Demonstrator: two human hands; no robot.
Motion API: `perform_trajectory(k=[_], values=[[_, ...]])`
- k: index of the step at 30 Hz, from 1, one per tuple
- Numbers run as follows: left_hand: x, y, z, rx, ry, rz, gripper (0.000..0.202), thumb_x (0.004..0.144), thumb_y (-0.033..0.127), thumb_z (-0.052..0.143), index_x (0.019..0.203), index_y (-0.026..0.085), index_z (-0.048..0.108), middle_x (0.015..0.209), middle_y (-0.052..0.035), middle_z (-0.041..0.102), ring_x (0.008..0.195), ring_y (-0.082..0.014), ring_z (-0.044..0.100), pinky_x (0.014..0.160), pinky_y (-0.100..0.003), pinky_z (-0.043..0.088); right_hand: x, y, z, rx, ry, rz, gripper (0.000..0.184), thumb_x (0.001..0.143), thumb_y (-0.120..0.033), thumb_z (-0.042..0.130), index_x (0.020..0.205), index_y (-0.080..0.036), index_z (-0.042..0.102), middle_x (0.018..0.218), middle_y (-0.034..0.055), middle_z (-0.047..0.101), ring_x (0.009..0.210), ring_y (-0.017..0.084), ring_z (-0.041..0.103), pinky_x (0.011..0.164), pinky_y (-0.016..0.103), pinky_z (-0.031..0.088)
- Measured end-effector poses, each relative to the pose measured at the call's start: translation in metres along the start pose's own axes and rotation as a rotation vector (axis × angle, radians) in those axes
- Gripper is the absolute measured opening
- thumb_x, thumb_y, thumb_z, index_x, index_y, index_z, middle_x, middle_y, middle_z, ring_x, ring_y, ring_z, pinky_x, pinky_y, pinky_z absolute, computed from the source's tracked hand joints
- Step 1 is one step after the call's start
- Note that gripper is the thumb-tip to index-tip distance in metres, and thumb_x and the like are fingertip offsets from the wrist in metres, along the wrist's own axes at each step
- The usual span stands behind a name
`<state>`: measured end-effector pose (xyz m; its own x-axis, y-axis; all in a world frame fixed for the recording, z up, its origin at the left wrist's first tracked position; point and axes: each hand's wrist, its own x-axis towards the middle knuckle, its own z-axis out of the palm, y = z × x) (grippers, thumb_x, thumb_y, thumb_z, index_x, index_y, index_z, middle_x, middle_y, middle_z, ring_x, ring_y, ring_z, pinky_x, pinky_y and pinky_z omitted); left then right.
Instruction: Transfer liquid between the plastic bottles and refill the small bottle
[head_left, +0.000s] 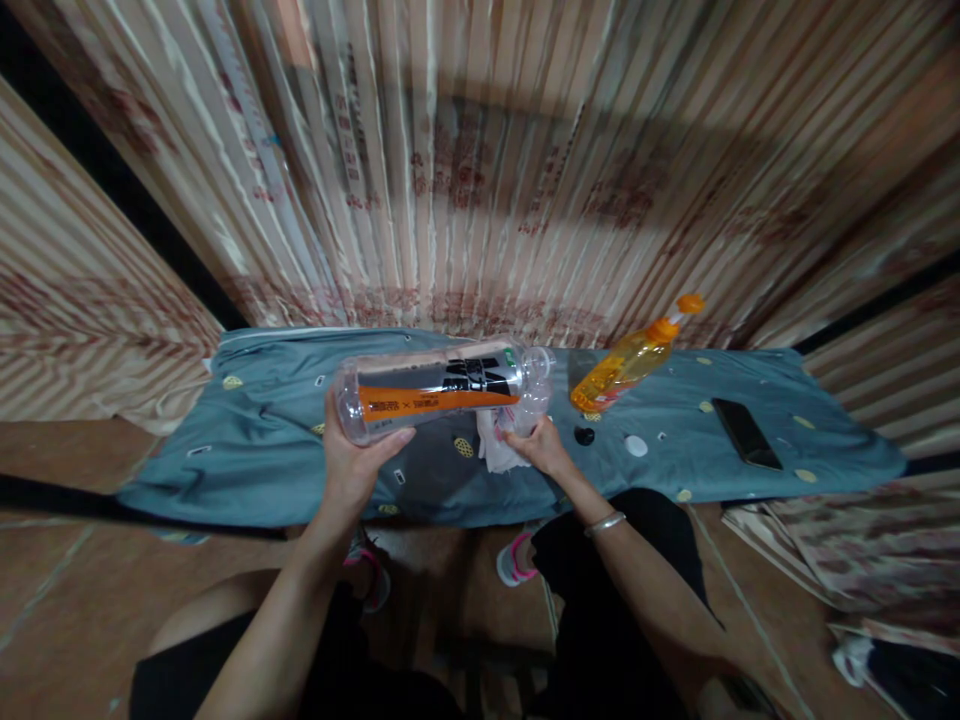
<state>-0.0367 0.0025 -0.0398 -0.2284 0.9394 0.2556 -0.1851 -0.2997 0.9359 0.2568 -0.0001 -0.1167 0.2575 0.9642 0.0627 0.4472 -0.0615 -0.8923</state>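
My left hand [352, 455] grips the base of a large clear plastic bottle [439, 388] with an orange and black label, held sideways above the table. The bottle looks empty and its neck points right. My right hand [540, 445] is closed on a crumpled white cloth or tissue [496, 448] just under the bottle's neck. A small black cap [584, 435] lies on the cloth-covered table close to my right hand.
A grey-blue patterned cloth [255, 440] covers the low table. An orange-capped bottle of yellow liquid [634, 362] leans at the back right. A black phone [746, 433] lies far right. Striped curtains hang behind. My knees and shoes are below the table edge.
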Motion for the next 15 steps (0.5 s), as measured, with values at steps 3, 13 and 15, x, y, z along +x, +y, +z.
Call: perform_trajectory(k=[3,13,15], values=[[-0.0014,0.0017,0.0003,0.007,0.029,-0.012,0.101,0.047,0.038,0.105,0.136,0.02,0.06,0.129,-0.0122,0.072,0.118,-0.0347,0.073,0.105,-0.05,0.06,-0.0003,-0.0016,-0.0001,0.002,0.009,0.006,0.052,0.061,-0.054,0.085,0.099,-0.021,0.073,0.1,0.0108,0.084,0.094,0.033,0.079,0.087,0.044,0.064],[-0.0036,0.0016,-0.0005,0.017,0.023,0.032,0.098,0.047,0.036,0.105,0.135,0.025,0.06,0.13,-0.0098,0.072,0.119,-0.0338,0.073,0.11,-0.053,0.059,-0.0015,-0.0067,0.0,0.039,0.018,0.018,0.048,0.058,-0.054,0.085,0.092,-0.022,0.073,0.098,0.0117,0.085,0.09,0.033,0.079,0.084,0.044,0.064],[-0.0036,-0.0001,-0.0021,0.03,0.021,0.05,0.098,0.049,0.036,0.104,0.135,0.024,0.06,0.133,-0.0106,0.07,0.124,-0.035,0.071,0.113,-0.053,0.056,-0.0015,-0.0064,0.0,0.025,0.007,0.009,0.047,0.06,-0.053,0.084,0.093,-0.022,0.073,0.098,0.011,0.084,0.091,0.033,0.079,0.085,0.044,0.064]])
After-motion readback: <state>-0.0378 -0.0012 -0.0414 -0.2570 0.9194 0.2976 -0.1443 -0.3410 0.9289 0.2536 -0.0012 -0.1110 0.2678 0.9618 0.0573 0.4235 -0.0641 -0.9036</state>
